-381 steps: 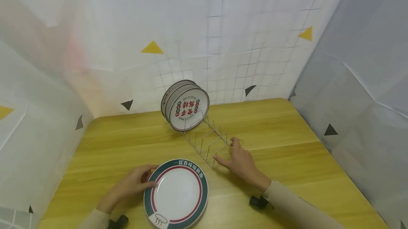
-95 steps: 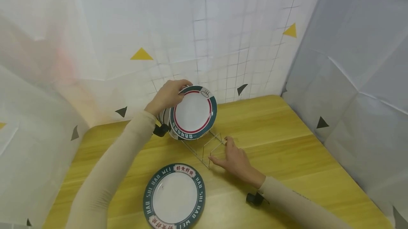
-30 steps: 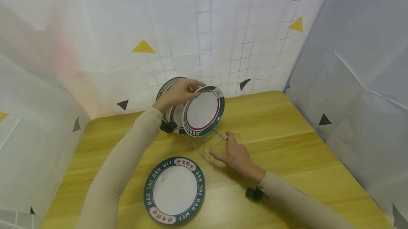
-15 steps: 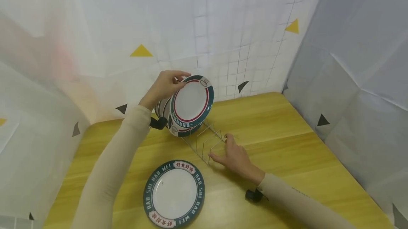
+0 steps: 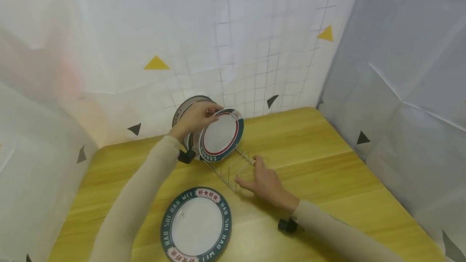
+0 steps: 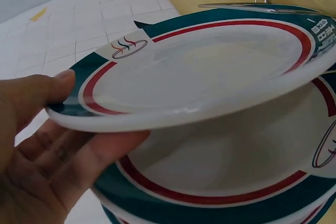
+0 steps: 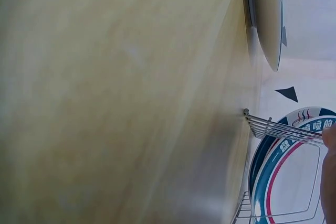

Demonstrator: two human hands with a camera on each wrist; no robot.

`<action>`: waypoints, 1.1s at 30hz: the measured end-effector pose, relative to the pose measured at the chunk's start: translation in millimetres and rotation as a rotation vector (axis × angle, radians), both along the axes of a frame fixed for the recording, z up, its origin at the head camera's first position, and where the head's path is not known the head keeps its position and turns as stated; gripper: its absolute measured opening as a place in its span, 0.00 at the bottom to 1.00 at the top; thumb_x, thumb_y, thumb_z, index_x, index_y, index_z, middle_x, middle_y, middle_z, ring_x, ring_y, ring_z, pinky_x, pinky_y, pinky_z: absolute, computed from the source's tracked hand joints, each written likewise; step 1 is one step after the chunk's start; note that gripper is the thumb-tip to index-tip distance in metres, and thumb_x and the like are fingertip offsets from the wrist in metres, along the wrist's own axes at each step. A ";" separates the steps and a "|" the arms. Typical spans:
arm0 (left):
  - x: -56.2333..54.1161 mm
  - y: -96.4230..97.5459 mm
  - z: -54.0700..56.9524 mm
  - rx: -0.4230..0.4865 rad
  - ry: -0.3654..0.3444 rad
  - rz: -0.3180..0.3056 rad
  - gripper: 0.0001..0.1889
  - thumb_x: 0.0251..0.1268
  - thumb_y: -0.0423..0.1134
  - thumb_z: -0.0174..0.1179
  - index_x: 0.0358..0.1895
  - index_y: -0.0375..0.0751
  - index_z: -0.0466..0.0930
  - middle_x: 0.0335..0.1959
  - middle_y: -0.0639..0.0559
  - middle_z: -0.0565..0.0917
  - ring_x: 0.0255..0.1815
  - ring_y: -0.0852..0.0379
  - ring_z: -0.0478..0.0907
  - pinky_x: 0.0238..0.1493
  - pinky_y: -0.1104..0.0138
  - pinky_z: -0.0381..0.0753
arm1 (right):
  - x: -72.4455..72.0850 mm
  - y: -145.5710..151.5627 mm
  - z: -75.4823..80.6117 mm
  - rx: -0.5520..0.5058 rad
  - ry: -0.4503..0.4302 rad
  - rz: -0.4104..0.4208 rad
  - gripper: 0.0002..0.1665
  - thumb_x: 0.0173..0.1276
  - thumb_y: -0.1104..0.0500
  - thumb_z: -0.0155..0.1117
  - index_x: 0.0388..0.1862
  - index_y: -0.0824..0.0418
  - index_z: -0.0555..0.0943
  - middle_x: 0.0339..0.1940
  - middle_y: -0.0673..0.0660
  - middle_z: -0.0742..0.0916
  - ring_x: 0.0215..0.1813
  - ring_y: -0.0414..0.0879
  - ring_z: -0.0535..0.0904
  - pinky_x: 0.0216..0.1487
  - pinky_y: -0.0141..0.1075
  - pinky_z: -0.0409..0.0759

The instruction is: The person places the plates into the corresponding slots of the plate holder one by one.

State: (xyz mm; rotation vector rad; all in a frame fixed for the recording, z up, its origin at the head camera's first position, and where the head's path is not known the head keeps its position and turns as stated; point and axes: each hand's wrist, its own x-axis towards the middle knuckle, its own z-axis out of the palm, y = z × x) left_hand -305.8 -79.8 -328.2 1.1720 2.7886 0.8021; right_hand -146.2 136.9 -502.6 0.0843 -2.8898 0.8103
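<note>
In the head view my left hand (image 5: 194, 119) reaches across and pinches the upper left edge of a plate (image 5: 220, 134) with a green rim and red ring. The left wrist view shows the thumb on top of this plate (image 6: 205, 72) and fingers beneath, with a similar plate (image 6: 226, 156) right behind it. Its lower edge is at the wire dish rack (image 5: 220, 177); whether it is fully seated I cannot tell. Several plates (image 5: 181, 114) stand at the rack's far end, partly hidden. My right hand (image 5: 269, 183) grips the rack's near end between thumb and fingers.
A green-rimmed plate (image 5: 196, 226) with white lettering lies flat on the wooden table (image 5: 309, 152), in front of the rack. White sheeting (image 5: 120, 23) with yellow and black triangles encloses the table at the back and sides.
Earlier the red-ringed plate lay on the table in my left hand; it is now at the rack, exposing the lettered plate. Over the last half second it moved lower. My right hand stays on the rack.
</note>
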 end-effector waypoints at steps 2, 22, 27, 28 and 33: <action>2.3 0.1 -0.9 -0.011 0.011 -0.001 0.21 0.68 0.36 0.62 0.63 0.42 0.77 0.49 0.45 0.82 0.44 0.50 0.78 0.46 0.57 0.79 | 0.5 0.1 -0.6 0.003 0.004 0.002 0.63 0.50 0.23 0.65 0.67 0.67 0.60 0.24 0.55 0.74 0.18 0.46 0.70 0.19 0.34 0.66; 10.6 -7.4 -3.4 -0.134 0.104 -0.022 0.23 0.64 0.37 0.65 0.62 0.41 0.76 0.51 0.43 0.85 0.50 0.48 0.83 0.50 0.57 0.82 | -2.3 -0.5 -2.9 0.031 0.013 0.000 0.60 0.50 0.22 0.64 0.64 0.65 0.61 0.26 0.57 0.78 0.17 0.44 0.69 0.17 0.33 0.66; 16.3 -13.0 -1.2 -0.159 0.162 -0.050 0.24 0.63 0.38 0.66 0.63 0.39 0.76 0.54 0.43 0.83 0.49 0.49 0.82 0.49 0.59 0.82 | -3.0 -0.8 -3.6 0.022 0.007 -0.002 0.61 0.49 0.21 0.64 0.64 0.65 0.62 0.34 0.61 0.82 0.18 0.44 0.70 0.19 0.33 0.67; 18.3 -15.3 -0.3 -0.151 0.190 -0.055 0.23 0.63 0.39 0.66 0.62 0.39 0.76 0.53 0.43 0.83 0.47 0.49 0.82 0.48 0.59 0.82 | -3.2 -0.8 -4.1 0.024 0.007 -0.002 0.61 0.49 0.21 0.63 0.64 0.65 0.62 0.35 0.61 0.82 0.18 0.44 0.70 0.19 0.33 0.67; 32.5 -33.2 6.9 -0.032 0.297 -0.090 0.20 0.61 0.39 0.68 0.55 0.39 0.80 0.46 0.43 0.83 0.38 0.51 0.81 0.38 0.60 0.81 | -4.0 -0.6 -3.8 0.016 0.005 -0.005 0.62 0.49 0.21 0.63 0.66 0.65 0.61 0.46 0.65 0.84 0.20 0.45 0.72 0.20 0.33 0.69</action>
